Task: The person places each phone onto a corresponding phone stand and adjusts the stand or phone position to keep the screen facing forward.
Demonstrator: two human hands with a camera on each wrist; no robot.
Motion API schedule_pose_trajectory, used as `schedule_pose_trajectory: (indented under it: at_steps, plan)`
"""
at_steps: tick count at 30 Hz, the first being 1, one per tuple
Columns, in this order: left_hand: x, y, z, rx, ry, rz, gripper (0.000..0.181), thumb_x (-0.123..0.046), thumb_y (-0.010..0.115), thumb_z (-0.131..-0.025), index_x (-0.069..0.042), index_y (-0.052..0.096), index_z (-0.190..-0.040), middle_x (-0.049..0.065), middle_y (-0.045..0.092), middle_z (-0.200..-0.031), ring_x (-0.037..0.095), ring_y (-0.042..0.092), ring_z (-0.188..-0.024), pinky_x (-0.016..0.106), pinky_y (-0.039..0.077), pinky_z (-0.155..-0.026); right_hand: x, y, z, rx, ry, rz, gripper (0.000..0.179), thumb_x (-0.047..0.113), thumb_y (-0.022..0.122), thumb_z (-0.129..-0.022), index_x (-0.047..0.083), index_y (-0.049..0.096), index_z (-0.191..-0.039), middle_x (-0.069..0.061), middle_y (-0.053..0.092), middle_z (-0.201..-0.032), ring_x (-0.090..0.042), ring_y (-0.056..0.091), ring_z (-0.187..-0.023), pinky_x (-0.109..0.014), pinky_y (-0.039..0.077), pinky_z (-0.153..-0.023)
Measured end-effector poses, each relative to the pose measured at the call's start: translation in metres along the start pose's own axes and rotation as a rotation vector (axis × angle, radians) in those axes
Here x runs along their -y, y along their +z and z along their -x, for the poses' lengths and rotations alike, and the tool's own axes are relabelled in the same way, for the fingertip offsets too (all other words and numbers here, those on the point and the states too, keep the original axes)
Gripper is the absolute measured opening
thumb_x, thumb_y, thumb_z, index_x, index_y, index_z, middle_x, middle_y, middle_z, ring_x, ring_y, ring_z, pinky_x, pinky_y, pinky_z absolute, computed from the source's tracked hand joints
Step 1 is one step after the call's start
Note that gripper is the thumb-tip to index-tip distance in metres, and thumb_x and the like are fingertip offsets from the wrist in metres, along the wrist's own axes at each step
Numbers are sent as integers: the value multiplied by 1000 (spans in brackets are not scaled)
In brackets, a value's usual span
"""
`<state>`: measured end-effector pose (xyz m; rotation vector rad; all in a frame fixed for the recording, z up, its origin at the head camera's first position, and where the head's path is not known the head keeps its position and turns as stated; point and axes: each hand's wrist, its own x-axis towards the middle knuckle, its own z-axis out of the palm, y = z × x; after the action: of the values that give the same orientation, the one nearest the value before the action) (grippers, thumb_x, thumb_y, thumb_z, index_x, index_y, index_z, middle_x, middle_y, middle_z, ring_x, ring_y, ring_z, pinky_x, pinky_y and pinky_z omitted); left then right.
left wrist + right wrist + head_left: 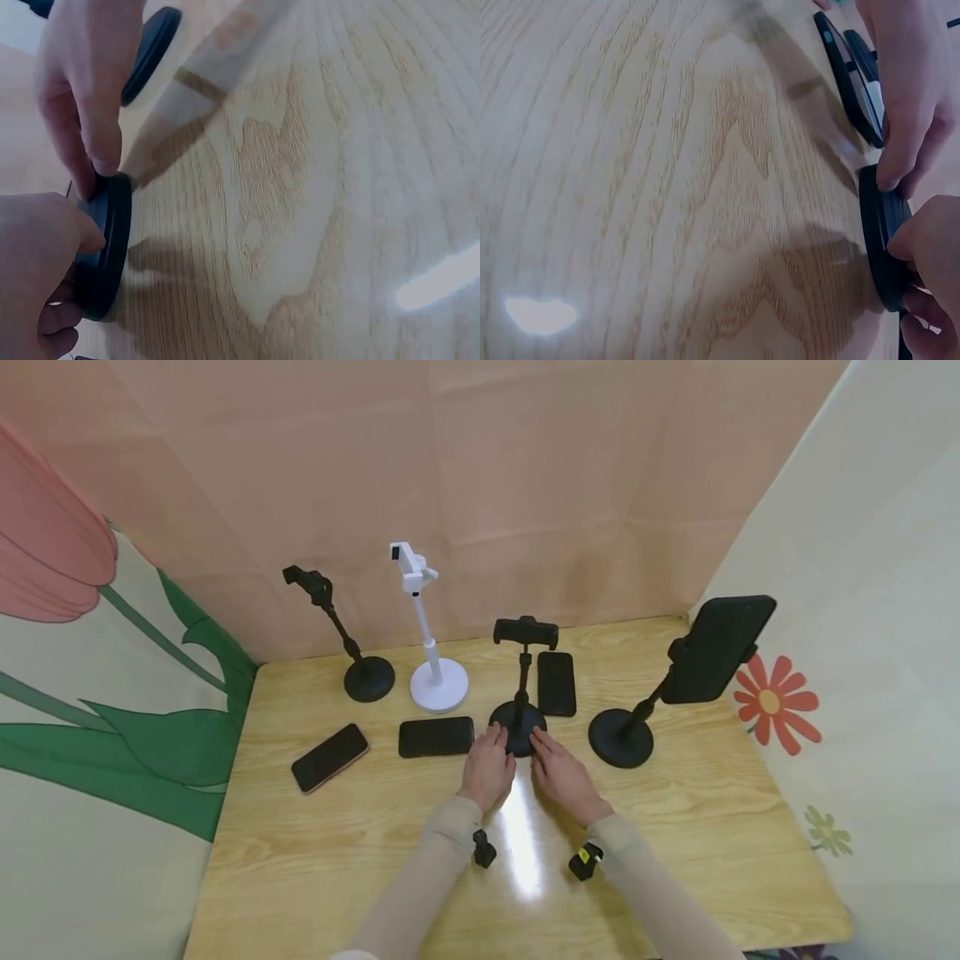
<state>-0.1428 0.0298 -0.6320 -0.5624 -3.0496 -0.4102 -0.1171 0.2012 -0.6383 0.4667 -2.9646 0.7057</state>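
Note:
A black phone stand (522, 681) with an unfilled clamp stands upright on the table. My left hand (489, 770) holds the left front edge of its round base, and my right hand (566, 781) holds the right front edge. In the left wrist view, thumb and fingers of both hands pinch the rim of the base (112, 255). The right wrist view shows the same base (881, 232) between the two hands. A dark phone (436, 737) lies flat beside my left hand; another phone (557, 683) lies just behind and right of the base.
To the right, another black stand (621, 737) carries an upright, tilted phone (720, 649). A white stand (439, 685) and a black stand (369, 678) stand at the back left. Another phone (330, 757) lies front left. A pink cloth wall (525, 485) borders the table's (300, 860) back.

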Motion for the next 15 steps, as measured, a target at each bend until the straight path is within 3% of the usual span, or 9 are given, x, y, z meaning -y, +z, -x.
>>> schedule_pose_trajectory:
  at_steps: [15]
  plan:
    - [-17, 7, 15, -83, 63, 34, 46, -25, 69, -98, 2, 65, -136, 20, 63, -140, 29, 65, -125, 36, 52, -106, -17, -10, 16, 28, 24, -44, 46, 5, 64, -100, -7, 55, -143, -23, 49, -154, -41, 55, -134, -55, 50, -106]
